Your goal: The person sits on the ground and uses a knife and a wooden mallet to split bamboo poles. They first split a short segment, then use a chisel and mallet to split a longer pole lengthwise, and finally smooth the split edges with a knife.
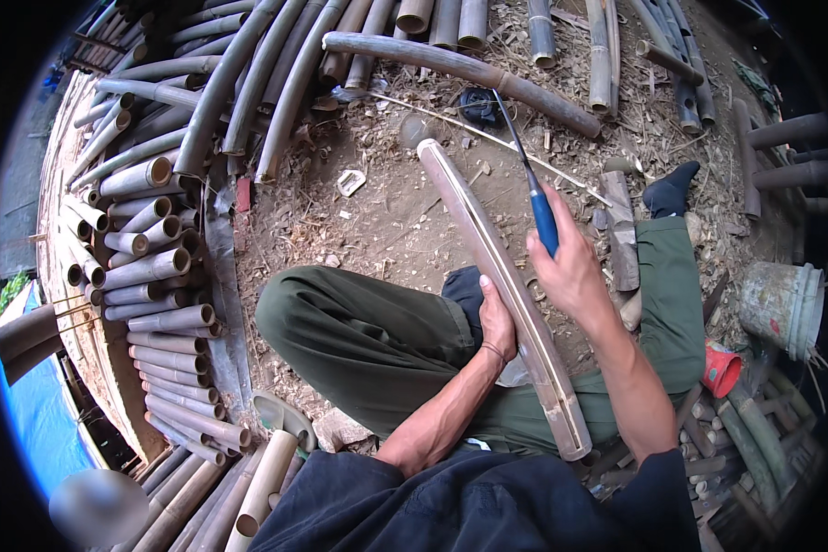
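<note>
A long split bamboo slat (488, 248) lies along my lap, its hollow side up, running from my waist out over the dirt. My left hand (496, 319) grips its left edge near the middle, beside my bent left knee. My right hand (566, 262) is closed on the blue handle of a thin dark-bladed tool (532, 189), held just right of the slat with the blade pointing away from me. I sit on the ground in green trousers (359, 340), right leg stretched out with a dark sock (669, 189).
Stacks of cut bamboo poles (156, 267) ring the left side and top. One long pole (460, 69) lies across the dirt ahead. A wood block (621, 230), a white bucket (782, 308) and a red cup (722, 370) stand at my right. Shavings litter the ground.
</note>
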### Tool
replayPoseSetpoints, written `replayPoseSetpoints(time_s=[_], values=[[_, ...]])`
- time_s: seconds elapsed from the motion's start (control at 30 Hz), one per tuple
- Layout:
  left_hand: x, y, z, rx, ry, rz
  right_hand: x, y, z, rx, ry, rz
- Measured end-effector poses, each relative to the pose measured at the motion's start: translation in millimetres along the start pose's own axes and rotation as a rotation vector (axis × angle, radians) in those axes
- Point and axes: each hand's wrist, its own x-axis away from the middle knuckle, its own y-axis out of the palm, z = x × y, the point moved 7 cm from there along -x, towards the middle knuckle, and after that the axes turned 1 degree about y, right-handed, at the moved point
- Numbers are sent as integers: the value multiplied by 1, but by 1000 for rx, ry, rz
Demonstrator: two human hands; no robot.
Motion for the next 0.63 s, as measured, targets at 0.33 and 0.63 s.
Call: replayPoseSetpoints(time_s=[0.33, 0.63], values=[[5, 11, -4, -4, -26, -58, 124, 1, 42, 344, 57, -74], [8, 11, 6, -134, 58, -3, 102, 28, 48, 519, 69, -107]])
